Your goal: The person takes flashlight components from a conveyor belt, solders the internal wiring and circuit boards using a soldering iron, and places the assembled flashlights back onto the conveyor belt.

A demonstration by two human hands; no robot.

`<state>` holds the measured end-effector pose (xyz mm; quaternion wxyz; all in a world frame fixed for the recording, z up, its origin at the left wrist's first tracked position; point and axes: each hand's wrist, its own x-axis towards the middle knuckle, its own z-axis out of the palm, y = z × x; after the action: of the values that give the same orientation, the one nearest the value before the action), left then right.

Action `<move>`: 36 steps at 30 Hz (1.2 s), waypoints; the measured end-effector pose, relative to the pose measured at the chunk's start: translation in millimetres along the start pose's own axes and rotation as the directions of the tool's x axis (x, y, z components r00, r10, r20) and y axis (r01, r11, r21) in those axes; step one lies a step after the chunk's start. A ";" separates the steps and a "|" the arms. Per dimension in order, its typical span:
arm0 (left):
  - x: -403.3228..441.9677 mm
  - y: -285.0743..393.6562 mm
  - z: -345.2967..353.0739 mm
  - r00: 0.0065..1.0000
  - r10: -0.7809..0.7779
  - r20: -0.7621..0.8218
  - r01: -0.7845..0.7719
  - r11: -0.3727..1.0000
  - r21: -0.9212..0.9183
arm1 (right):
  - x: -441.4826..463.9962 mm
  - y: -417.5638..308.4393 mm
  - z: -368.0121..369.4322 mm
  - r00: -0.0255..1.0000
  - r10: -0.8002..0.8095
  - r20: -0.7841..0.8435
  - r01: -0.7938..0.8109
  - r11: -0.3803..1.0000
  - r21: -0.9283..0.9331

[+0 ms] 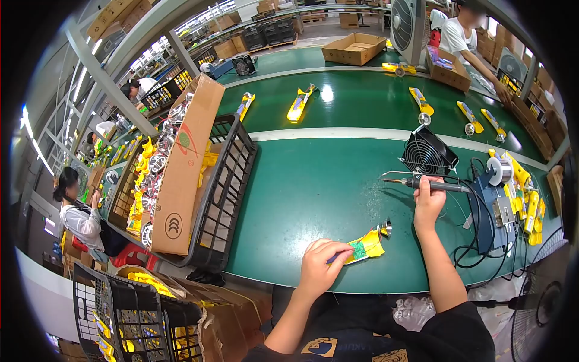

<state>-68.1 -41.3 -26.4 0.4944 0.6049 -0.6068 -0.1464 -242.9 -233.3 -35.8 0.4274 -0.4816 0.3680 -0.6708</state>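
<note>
My right hand is wrapped round a soldering iron with a thin metal tube along it. Its tip points left, above the bench. Lower down, my left hand pinches the near end of a yellow plastic housing lying on the green bench. A green circuit board sits in the housing beside my fingertips, and a small shiny reflector is at its far end. The iron and the board are apart. Behind the iron stands a black fan.
A soldering station with a solder spool and cables is at right, beside piled yellow housings. On the left, a black crate holds a cardboard box. More housings lie on the conveyor. A co-worker reaches across at far right.
</note>
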 end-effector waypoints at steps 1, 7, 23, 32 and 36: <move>0.7 0.4 -0.5 1.000 0.008 -0.002 -0.008 1.000 -0.005 | 0.0 -1.8 0.0 1.000 0.001 -0.001 -0.001 1.000 0.010; 2.9 1.4 -0.6 0.999 -0.038 -0.029 0.036 0.997 -0.068 | -2.7 -12.5 4.0 0.998 0.057 0.024 -0.059 0.994 0.092; -1.1 3.5 3.0 0.997 -0.030 -0.077 0.036 0.997 0.068 | -4.6 -46.6 -1.6 0.944 0.079 0.320 -0.133 0.980 0.149; 0.6 -0.5 4.6 0.999 0.037 -0.039 -0.033 0.996 0.079 | -14.5 -55.6 1.3 0.770 0.191 0.608 -0.239 0.971 -0.002; 2.1 -1.7 5.8 0.999 0.015 -0.029 -0.013 0.998 0.059 | -17.9 -52.6 1.8 0.725 0.225 0.651 -0.245 0.968 -0.061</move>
<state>-71.1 -46.0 -29.6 0.4864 0.6170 -0.6077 -0.1160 -249.6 -197.6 6.3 0.6168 -0.6284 0.2440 -0.4064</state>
